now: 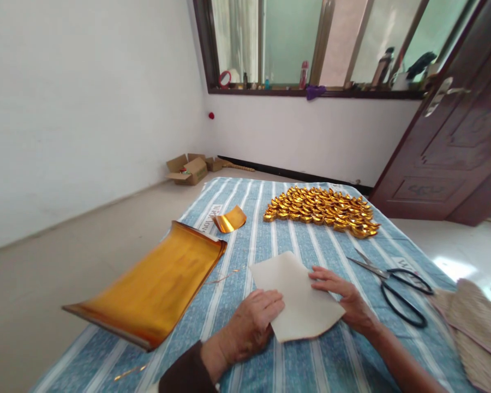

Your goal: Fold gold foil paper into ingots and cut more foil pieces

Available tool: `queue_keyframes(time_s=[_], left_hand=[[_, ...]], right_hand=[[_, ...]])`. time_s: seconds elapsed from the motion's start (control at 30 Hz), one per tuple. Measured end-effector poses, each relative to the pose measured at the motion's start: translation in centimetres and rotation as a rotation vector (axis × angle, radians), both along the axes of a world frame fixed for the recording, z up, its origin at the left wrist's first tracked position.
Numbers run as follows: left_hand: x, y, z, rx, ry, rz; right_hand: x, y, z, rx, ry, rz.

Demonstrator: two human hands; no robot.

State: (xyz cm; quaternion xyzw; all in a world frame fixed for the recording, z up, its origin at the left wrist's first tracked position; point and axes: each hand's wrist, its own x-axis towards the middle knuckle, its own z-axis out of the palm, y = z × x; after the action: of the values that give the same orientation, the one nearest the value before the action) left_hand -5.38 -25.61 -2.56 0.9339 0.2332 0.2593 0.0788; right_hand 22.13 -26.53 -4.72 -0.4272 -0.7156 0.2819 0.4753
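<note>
A sheet of paper (297, 295) lies pale side up between my two hands, slightly bowed along its near edge. My left hand (249, 322) grips its left edge, fingers together on top and the lower ones curled underneath. My right hand (347, 297) holds the right edge, its fingers reaching over the top; the thumb is hidden. To the left rests a curled stack of gold foil paper (155, 284). A smaller curved gold piece (230, 219) sits beyond it. Scissors (388, 278) with black handles lie partly spread to the right of my right hand.
Many folded gold ingot shapes (321, 210) stand in rows at the far right of the striped cloth-covered table (237, 349). Beige fabric (474, 327) is at the right edge. Gold scraps (130, 373) lie near left. Beyond are cardboard boxes (192, 170) and a door (445, 131).
</note>
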Motion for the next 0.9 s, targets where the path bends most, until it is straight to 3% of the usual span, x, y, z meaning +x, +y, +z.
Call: queue_keyframes(time_s=[0.3,0.47,0.63,0.7,0.77,0.83,0.9], left_hand=[[-1.3,0.9,-0.7,-0.129,-0.088,-0.004],[-0.7,0.7,-0.2,-0.319,-0.198,0.257],[-0.2,0.8,-0.2,-0.504,-0.211,0.567],[-0.2,1.0,-0.4,-0.422,-0.218,0.659],[0.0,1.0,-0.2,-0.191,-0.227,0.703],[0.4,0.7,0.4,0.06,-0.204,0.662],[1.1,0.1,1.2,0.161,-0.112,0.532]], right_hand=[[0.2,-0.2,1.8,-0.129,-0.212,0.201],[-0.6,1.5,2.7,-0.359,-0.128,0.132],[-2.5,4.0,2.6,-0.464,-0.268,-0.128],[-3.3,4.6,2.6,-0.467,-0.32,-0.198],[-3.8,5.0,2.6,-0.465,-0.351,-0.243],[-4.0,5.1,2.5,-0.462,-0.381,-0.284],[-4.1,5.1,2.4,-0.462,-0.399,-0.306]])
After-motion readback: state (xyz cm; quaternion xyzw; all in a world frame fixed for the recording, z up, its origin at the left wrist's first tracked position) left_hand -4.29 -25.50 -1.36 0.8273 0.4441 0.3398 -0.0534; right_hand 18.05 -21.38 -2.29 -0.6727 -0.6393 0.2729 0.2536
